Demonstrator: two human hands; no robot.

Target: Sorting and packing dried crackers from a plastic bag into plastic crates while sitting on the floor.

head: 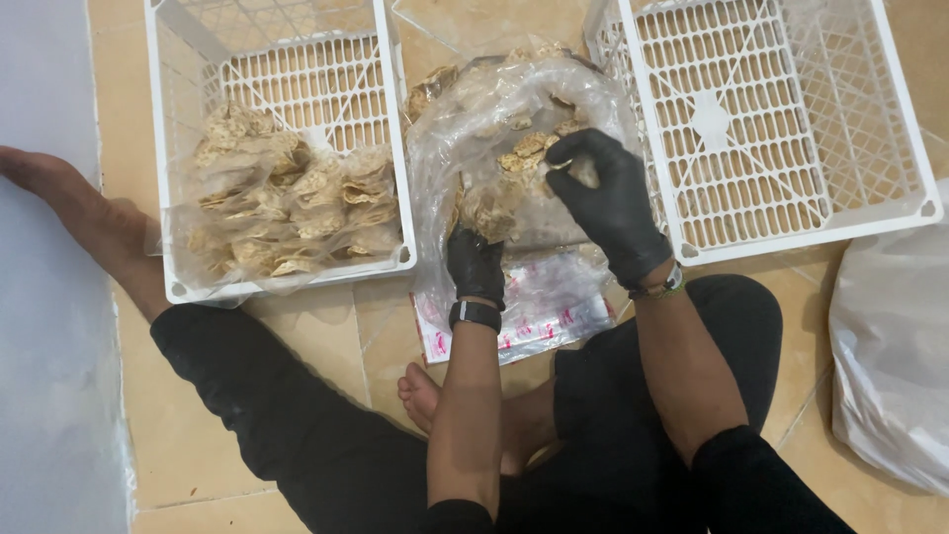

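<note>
I sit on the floor wearing black gloves. A large clear plastic bag [514, 109] of thin beige crackers lies between two white crates. My left hand [475, 259] grips a stack of crackers [491, 210] at the bag's near edge. Over the bag's opening, my right hand [605, 193] pinches a few crackers [529, 150]. Under my wrists lies a pile of small clear packets with red print [554, 307].
The white crate on the left [178, 129] holds several filled bags of crackers [287, 203]. Another white crate [781, 119] stands at the right. A big white plastic sack [895, 346] sits at the far right. A pale wall runs along the left.
</note>
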